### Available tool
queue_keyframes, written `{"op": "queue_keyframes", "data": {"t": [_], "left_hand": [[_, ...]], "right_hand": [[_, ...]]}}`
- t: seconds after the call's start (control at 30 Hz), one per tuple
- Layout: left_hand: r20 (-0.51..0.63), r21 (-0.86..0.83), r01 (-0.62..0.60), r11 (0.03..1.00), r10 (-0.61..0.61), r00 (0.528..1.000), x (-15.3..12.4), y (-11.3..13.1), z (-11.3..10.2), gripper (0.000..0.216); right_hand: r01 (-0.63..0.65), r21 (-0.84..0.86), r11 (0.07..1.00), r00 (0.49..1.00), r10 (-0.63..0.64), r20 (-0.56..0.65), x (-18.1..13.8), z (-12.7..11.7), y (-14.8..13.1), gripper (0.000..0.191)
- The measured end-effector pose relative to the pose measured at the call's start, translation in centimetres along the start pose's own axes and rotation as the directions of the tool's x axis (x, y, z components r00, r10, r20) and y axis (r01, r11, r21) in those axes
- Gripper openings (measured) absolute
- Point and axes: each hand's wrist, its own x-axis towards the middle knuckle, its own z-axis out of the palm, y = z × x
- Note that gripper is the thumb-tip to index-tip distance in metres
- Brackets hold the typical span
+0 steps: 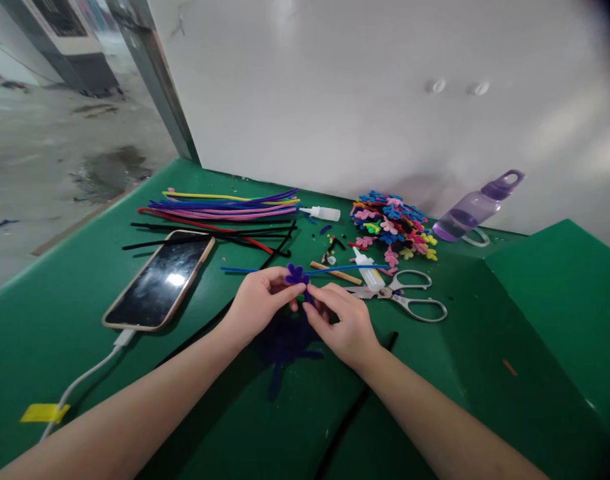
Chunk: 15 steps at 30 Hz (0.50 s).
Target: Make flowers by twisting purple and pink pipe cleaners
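My left hand [262, 300] and my right hand [342, 321] meet over the green table [59, 313], both pinched on a small purple pipe-cleaner flower [297, 275]. The left fingers hold the flower's near side. The right fingertips pinch just below it, at its stem. A dark purple pipe-cleaner shape [287, 347] lies on the table right under my hands. A blue pipe cleaner [245, 270] lies just beyond the fingers.
A phone [161, 280] on a white cable lies at left. Behind are a bundle of coloured pipe cleaners [225, 203], a glue bottle [325, 213], a pile of finished flowers [392, 223], scissors [409, 297], a second glue bottle [369, 270] and a purple water bottle [477, 207].
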Motion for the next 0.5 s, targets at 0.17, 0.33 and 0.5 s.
{"op": "queue_keyframes", "data": {"t": [0.17, 0.33, 0.5], "left_hand": [[-0.011, -0.031, -0.003, 1.000, 0.003, 1.000, -0.02, -0.10, 0.01, 0.018], [0.008, -0.022, 0.015, 1.000, -0.015, 1.000, -0.02, -0.18, 0.01, 0.019], [0.049, -0.057, 0.019, 0.998, -0.016, 0.999, -0.03, -0.23, 0.13, 0.018]], "right_hand": [[-0.004, -0.001, 1.000, 1.000, 0.004, 0.012, -0.04, 0.05, 0.08, 0.025], [-0.017, -0.043, 0.999, 1.000, 0.016, -0.025, 0.04, -0.03, -0.07, 0.023], [-0.040, -0.084, 0.996, 0.996, 0.033, -0.078, 0.02, -0.14, -0.14, 0.023]]}}
